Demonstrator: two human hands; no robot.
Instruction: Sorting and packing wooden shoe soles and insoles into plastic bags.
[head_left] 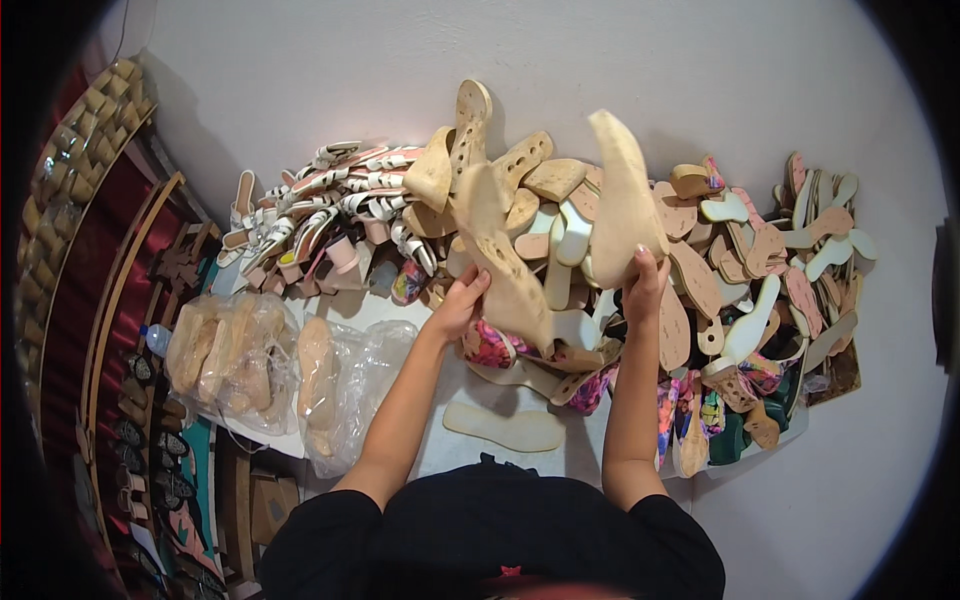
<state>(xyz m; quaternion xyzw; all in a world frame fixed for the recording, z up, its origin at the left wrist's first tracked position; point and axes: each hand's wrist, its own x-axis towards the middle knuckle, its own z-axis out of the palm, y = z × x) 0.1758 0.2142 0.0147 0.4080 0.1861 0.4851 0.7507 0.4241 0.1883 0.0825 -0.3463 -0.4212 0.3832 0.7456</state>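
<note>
Left hand [463, 303]: fingers partly hidden behind wooden sole [512, 300]. Table [455, 392]: far edge buried under sole pile [673, 325]. Plastic bag [240, 355], table's left edge: contents partly veiled. Black shirt [490, 530]: cut by lower picture edge.

wedge soles [622, 205]: pale tan | T-shirt [470, 530]: black | fabric [490, 345]: pink floral | wall [700, 70]: greyish-white

White-strapped sandals [390, 160] lie heaped near the pale wall [560, 45], with a small bottle [158, 342], dark shoes [176, 485] and red cloth [100, 245] farther left.
</note>
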